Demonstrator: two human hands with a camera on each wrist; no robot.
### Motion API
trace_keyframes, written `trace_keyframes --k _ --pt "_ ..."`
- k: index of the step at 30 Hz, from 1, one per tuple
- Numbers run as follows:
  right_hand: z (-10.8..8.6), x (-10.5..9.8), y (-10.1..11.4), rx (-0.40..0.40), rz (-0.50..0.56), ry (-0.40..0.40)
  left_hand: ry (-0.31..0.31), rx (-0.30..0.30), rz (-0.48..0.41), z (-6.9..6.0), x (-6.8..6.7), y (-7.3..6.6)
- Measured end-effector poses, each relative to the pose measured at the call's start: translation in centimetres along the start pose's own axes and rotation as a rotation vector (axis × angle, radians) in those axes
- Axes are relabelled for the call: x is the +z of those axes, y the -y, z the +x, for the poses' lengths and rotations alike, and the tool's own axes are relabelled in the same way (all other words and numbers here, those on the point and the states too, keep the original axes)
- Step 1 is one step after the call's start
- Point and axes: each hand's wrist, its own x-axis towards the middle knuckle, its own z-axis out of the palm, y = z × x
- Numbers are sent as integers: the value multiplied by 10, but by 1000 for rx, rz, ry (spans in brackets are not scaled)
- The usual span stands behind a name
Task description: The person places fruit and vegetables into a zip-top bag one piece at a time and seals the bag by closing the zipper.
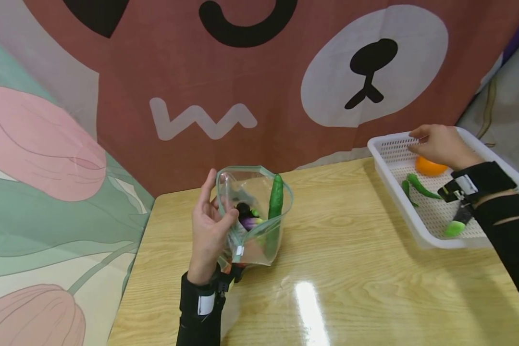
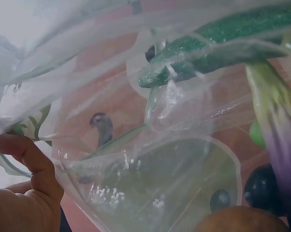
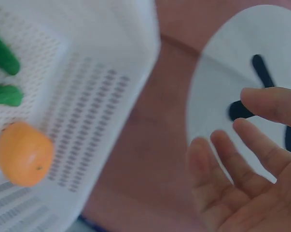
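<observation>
My left hand [image 1: 209, 235] holds a clear zip bag [image 1: 253, 254] by its rim, thumb on the near side. The bag's mouth gapes upward. Inside, a cucumber [image 1: 276, 197] stands upright at the right, its tip above the rim. A purple and pale-green eggplant [image 1: 250, 222] and dark round items lie lower, partly hidden. Over the far side of a white basket [image 1: 437, 242] hovers my right hand [image 1: 445, 146], fingers apart and holding nothing, as the right wrist view confirms. Nearest below it is an orange fruit [image 1: 430, 166].
Green peppers [image 1: 423, 186] and a dark eggplant with a green cap [image 1: 455, 228] also lie in the basket, the latter partly behind the right wrist. A wooden table [image 1: 341, 250] carries bag and basket. A printed cloth [image 1: 199, 72] hangs behind.
</observation>
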Motion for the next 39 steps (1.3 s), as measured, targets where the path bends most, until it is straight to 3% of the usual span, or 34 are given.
trace_keyframes --k 4,12,24,31,39 --pt "4 7 -21 17 -41 16 -6 -3 -4 -1 0 -1" --pt "11 24 -57 164 -137 101 -10 -3 27 -3 -1 -1" --pt "20 42 -84 298 -143 146 -5 26 35 -6 -3 0" --pt "23 62 -99 255 -199 177 -12 22 55 -4 -2 -1" --pt "18 69 -120 201 -157 261 5 17 44 0 -1 -1"
